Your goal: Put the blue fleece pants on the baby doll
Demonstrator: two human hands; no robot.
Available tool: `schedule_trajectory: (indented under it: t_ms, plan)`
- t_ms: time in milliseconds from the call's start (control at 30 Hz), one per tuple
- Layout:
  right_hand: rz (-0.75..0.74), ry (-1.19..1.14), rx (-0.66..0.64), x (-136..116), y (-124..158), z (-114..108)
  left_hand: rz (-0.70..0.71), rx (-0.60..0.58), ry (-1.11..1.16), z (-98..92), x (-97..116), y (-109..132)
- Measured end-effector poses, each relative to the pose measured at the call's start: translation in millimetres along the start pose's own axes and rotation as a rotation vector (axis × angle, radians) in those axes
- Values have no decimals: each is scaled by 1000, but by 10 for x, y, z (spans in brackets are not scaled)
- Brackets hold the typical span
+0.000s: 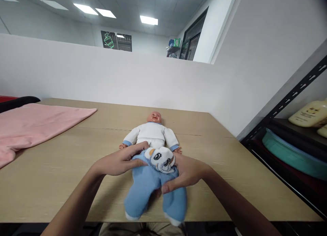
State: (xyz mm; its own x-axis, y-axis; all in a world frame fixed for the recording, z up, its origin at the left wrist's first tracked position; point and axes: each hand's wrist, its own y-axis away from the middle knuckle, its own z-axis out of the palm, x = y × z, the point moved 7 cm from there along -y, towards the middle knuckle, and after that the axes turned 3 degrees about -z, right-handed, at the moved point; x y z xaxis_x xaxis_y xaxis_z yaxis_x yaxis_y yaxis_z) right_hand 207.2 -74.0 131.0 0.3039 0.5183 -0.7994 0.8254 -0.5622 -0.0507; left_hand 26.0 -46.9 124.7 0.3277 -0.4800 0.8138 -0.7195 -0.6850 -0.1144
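Observation:
A baby doll (154, 117) lies on its back on the table, head away from me, in a white top (151, 132) with blue cuffs. Between my hands are fuzzy blue doll pants (143, 191) with a white animal face on the front, their legs pointing toward me. My left hand (122, 161) grips the pants' upper left side, thumb on top and fingers behind. On the other side, my right hand (186, 171) holds them with its thumb across the right leg. The waistband lies by the doll's lower body; how far its legs are inside is hidden.
A pink cloth (38, 123) covers part of the wooden table (84, 150) at left. At right, a dark metal shelf (281, 109) holds yellow bottles (309, 115) and a teal basin (291, 154). A white partition (114, 79) stands behind the table.

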Motion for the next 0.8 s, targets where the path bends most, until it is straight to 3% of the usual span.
schedule_trajectory:
  t_ms: [100, 200, 333, 467, 533, 667, 800]
  plan:
    - [-51, 26, 134, -14, -1, -3, -36, -37, 49, 57, -75, 5]
    - [-30, -18, 164, 39, -7, 63, -68, -189, 146, 170, -108, 12]
    - [38, -102, 58, 100, -67, 192, -124, -392, 272, 321, -150, 29]
    - [0, -246, -89, 136, -129, 299, -171, -486, 343, 426, -242, 58]
    - [9, -323, -65, 253, -136, 322, -150, -463, 364, 440, -296, 78]
    - [63, -529, 116, 571, -111, 403, -149, -354, 545, 438, -445, 145]
    - [95, -615, 190, 674, -92, 504, -145, -224, 665, 412, -564, 173]
